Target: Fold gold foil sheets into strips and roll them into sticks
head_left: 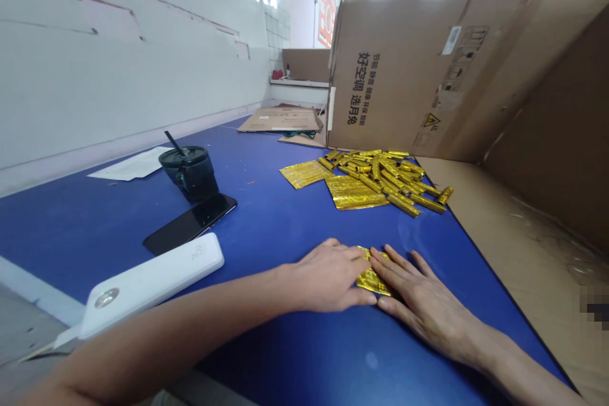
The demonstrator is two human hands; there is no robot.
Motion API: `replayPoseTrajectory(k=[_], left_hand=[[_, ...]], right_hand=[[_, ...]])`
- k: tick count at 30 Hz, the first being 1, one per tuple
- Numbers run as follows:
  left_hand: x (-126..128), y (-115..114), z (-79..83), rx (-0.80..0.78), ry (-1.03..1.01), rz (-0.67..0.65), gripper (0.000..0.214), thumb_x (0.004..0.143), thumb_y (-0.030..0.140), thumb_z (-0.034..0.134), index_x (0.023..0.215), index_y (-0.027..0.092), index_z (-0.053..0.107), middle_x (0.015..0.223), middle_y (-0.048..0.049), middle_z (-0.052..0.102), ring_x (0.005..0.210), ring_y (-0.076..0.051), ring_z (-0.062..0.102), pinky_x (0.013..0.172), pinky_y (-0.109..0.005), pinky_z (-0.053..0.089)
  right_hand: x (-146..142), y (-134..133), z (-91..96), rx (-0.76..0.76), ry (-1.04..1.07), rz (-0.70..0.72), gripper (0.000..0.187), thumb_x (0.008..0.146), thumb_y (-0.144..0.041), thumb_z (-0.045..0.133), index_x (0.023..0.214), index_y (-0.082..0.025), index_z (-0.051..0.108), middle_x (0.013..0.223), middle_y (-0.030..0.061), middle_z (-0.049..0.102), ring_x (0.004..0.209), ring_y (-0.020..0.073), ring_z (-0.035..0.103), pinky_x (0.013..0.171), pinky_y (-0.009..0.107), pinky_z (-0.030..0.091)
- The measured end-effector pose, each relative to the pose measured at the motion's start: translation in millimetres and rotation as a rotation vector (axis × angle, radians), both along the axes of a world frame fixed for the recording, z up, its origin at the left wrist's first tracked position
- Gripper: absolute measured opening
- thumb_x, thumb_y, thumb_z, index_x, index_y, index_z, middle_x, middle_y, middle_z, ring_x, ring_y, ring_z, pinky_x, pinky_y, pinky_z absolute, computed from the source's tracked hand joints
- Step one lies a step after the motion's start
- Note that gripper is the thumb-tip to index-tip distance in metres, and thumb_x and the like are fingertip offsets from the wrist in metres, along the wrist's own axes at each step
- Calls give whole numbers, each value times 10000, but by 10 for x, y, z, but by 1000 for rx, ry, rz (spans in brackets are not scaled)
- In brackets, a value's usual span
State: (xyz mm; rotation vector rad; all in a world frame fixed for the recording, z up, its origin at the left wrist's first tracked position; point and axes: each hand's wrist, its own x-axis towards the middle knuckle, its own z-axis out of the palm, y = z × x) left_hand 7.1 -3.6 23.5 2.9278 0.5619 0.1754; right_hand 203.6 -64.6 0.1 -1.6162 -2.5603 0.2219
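My left hand [330, 276] and my right hand [423, 292] lie palm down on the blue tabletop [280, 342], fingertips meeting over a crumpled piece of gold foil [372, 279]. My left fingers curl over the foil's left side, and most of it is hidden under both hands. My right fingers lie spread across it. Beyond them is a heap of rolled gold foil sticks [380, 177]. Two flat gold foil sheets [304, 173] lie at the heap's near left edge, with the larger one [356, 193] partly under the sticks.
A white power bank [147, 285], a black phone [190, 223] and a dark lidded cup with a straw [189, 172] stand left of my hands. White paper [130, 163] lies beyond them. A cardboard box wall [404, 70] rises behind the heap, and flat cardboard [523, 254] lies right of the table.
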Motion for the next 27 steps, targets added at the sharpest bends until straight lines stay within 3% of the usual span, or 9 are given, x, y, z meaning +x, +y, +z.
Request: replayPoseTrajectory(k=[3,6,13,16,21,23,27], left_hand=[[-33,107,-74,-23,47,-41,699,770,598,311,1288,134,251,1339,-117,288,1235,-273,212,958,-483,179],[-62,150,-122,-18,100,-16,773,725,671,281,1308,168,221,1364,-103,235,1254,-319,102,949,-555,93],[-62,57,-69,68,117,10,819,696,686,321,1291,127,259,1328,-151,294,1236,-337,162,936,-575,96],[-37,-71,-66,130,79,-3,756,734,635,340,1261,95,304,1300,-159,342,1246,-299,163,963,-537,90],[6,-208,-88,78,47,-58,773,707,642,385,1249,95,311,1292,-155,356,1210,-258,274,970,-449,195],[12,-213,-89,75,51,-57,750,708,639,389,1227,98,341,1281,-153,372,1204,-258,286,968,-447,199],[13,-206,-83,82,58,-54,722,707,633,401,1185,92,387,1276,-160,376,1200,-261,291,973,-438,186]], right_hand=[[-9,0,-3,8,-11,-5,571,825,-493,340,1325,-253,203,1364,45,266,1251,279,157,960,584,157],[-21,-2,8,-1,-28,-11,575,825,-504,326,1324,-241,212,1365,45,258,1252,276,152,959,587,154],[-30,-9,23,-21,-4,-12,575,828,-498,325,1328,-246,197,1366,45,258,1254,273,145,967,579,139],[-14,-20,5,-30,22,-1,603,823,-486,352,1339,-252,146,1372,52,244,1258,275,126,970,571,137],[40,-9,-14,-39,102,15,665,809,-467,402,1351,-225,102,1372,73,250,1258,268,136,981,549,141],[67,11,-14,-24,145,2,641,814,-456,399,1346,-202,149,1360,90,278,1248,253,192,987,529,164],[112,49,2,81,154,-58,427,842,-396,378,1235,-232,409,1281,78,421,1194,240,330,978,529,194]])
